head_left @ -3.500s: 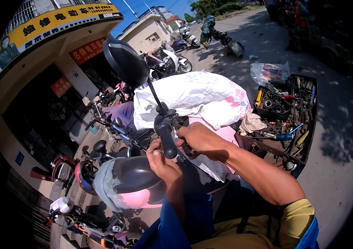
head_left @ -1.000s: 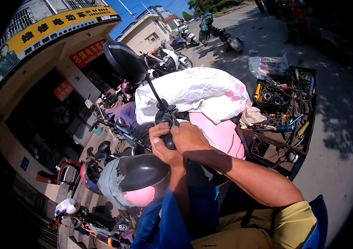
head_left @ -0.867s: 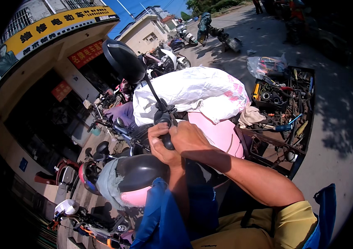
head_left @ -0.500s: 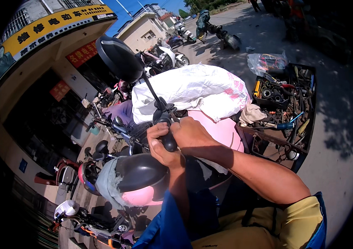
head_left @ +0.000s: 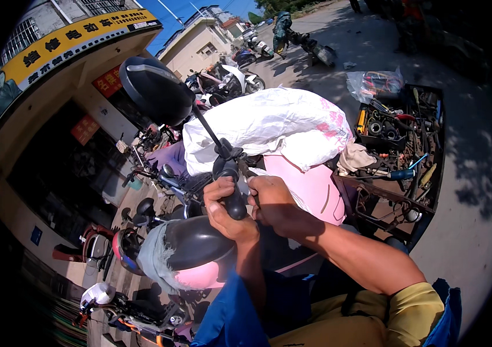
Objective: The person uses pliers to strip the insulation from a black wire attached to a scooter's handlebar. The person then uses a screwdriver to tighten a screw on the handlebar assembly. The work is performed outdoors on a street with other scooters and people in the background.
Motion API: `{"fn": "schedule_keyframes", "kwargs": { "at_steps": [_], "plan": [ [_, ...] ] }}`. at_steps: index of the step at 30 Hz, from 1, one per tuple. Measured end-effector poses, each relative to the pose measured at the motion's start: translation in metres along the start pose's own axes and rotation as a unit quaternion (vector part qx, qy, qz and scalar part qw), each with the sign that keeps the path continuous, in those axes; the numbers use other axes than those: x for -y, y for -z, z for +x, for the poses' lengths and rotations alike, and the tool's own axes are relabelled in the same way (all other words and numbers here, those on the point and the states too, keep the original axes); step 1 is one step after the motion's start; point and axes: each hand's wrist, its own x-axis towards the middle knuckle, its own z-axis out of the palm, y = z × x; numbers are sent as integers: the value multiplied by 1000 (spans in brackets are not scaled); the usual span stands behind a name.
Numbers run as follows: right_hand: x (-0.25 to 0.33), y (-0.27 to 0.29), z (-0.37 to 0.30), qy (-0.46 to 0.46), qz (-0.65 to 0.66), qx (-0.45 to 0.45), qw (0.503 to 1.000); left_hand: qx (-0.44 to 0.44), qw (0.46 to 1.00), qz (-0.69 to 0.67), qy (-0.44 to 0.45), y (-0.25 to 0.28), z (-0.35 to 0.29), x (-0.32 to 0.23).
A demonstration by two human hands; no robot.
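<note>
My left hand (head_left: 228, 215) is closed around the black rubber handlebar grip (head_left: 236, 203) of a pink scooter (head_left: 309, 188). Just right of the grip, my right hand (head_left: 277, 202) is closed, its knuckles up. A thin dark piece (head_left: 246, 168) runs from near its fingers toward the handlebar clamp; whether it is a lever or a tool I cannot tell. Above both hands, a black rear-view mirror (head_left: 156, 89) rises on its stem (head_left: 207, 127) from the bar. A white woven sack (head_left: 269, 124) drapes over the scooter's front, beyond my hands.
At the right stands a metal tool box (head_left: 386, 215) crowded with tools, including a teal-handled screwdriver (head_left: 402, 174), and a beige rag (head_left: 356, 159) at its edge. The black scooter seat (head_left: 199, 240) lies left of my forearm. Several parked scooters line the shopfront.
My right hand has shifted slightly right and nearer to me, away from the clamp. The mirror sits a little farther left in view. My left hand keeps its hold.
</note>
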Motion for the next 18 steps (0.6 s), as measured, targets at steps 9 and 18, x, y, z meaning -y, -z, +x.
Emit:
{"fn": "schedule_keyframes", "kwargs": {
  "at_steps": [9,18],
  "plan": [
    [4,9,-1,139,-185,53,971,9,999,-25,-25,1,-1,11],
    [52,34,-6,-187,210,52,958,8,1000,-17,-6,-4,1,6]
  ]
}}
